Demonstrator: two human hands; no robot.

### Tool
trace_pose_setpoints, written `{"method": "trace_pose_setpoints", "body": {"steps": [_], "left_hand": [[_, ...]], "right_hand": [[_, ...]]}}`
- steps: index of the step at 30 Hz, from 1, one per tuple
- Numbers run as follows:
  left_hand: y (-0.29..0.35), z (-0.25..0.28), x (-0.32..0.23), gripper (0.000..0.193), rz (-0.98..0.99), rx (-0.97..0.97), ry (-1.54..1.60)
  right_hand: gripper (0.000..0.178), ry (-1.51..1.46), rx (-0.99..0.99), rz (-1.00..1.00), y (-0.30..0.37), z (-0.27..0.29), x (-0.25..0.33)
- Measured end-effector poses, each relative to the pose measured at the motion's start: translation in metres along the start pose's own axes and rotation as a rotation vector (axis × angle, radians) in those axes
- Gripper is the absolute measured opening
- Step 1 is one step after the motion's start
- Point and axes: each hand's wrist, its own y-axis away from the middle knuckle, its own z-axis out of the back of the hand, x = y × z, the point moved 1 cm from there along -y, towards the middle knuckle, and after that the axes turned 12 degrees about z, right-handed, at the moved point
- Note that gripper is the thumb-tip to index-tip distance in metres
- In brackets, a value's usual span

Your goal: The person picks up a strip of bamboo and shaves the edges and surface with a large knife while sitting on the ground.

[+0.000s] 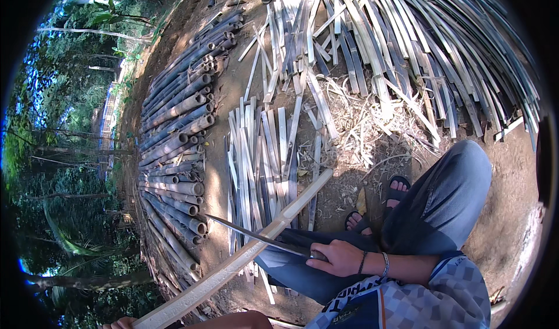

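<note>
My right hand (339,258) is closed round the handle of a long knife (291,248), near my raised knees. Its narrow, pointed blade reaches left and crosses over a long pale bamboo strip (227,261); whether the edge touches the strip I cannot tell. The strip slants from the lower left up to the middle, its far end over the shavings-strewn ground. At the lower left edge my left hand (121,323) grips the near end of the strip, with only part of its fingers in view. Both wrist bands show on my right arm.
Split bamboo strips (256,172) lie before me, with a larger pile (442,44) at the far right. Curled shavings (364,125) cover ground ahead of my sandalled feet (397,190). Whole bamboo poles (174,148) are stacked at left, beside trees (70,125).
</note>
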Motion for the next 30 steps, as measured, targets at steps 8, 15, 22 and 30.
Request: {"method": "trace_pose_setpoints", "body": {"steps": [8, 15, 22, 30], "left_hand": [[-0.002, 0.004, -0.001, 0.060, -0.001, 0.017, -0.063], [-0.004, 0.008, -0.008, 0.057, 0.013, 0.044, -0.068], [-0.001, 0.001, -0.004, 0.058, -0.003, 0.053, -0.059], [0.000, -0.015, -0.001, 0.051, -0.023, 0.110, -0.087]], "right_hand": [[0.046, -0.118, -0.071, -0.168, 0.005, -0.004, -0.012], [0.050, -0.087, -0.182, -0.225, -0.003, -0.009, -0.032], [0.046, -0.198, 0.005, 0.005, -0.002, -0.008, 0.013], [0.046, -0.094, -0.186, -0.178, -0.004, 0.002, -0.021]]}}
